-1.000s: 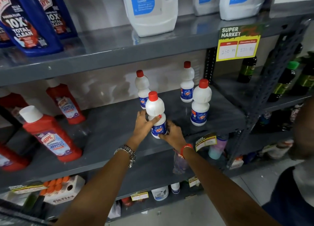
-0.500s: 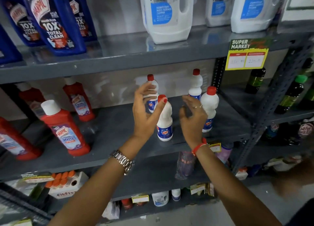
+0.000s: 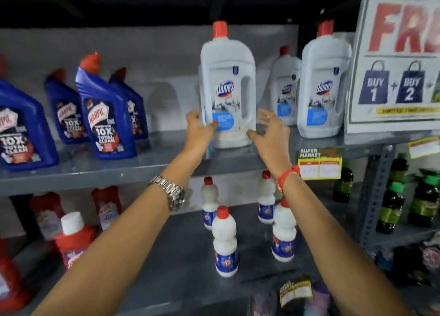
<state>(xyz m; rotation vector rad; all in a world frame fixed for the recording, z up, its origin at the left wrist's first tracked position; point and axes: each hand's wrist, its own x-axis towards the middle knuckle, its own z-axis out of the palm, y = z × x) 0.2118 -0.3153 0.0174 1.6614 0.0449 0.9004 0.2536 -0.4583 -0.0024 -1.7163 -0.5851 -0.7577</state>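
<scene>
On the upper shelf [image 3: 142, 168], head view: the large white Domex bottle [image 3: 227, 87] stands upright near the front lip, red cap up, handle cut-out on its right side.

- Room to the left: a wide bare stretch of shelf lies between it and the blue Harpic bottles [image 3: 104, 115], which stand well apart from it.
- Room to the right: a narrower gap, then two more Domex bottles [image 3: 323, 89], one set farther back. A promo sign [image 3: 395, 58] closes off the far right end.
- Front edge: the shelf lip runs just below the bottle's base; a yellow price tag [image 3: 320, 163] hangs from it to the right.
- Below: small white red-capped bottles [image 3: 225, 242] stand loosely spaced on the lower shelf, under both forearms.

Hands:
- Left hand [image 3: 200, 131], wristwatch [image 3: 170, 192] behind it: thumb laid on the blue front label, fingers curled round the bottle's left edge, so it grips the lower left side.
- Right hand [image 3: 269, 135], red wristband [image 3: 287, 175]: fingers spread and loosely bent, holding nothing, just beside the lower right corner. Cannot tell whether the thumb tip touches the base.
</scene>
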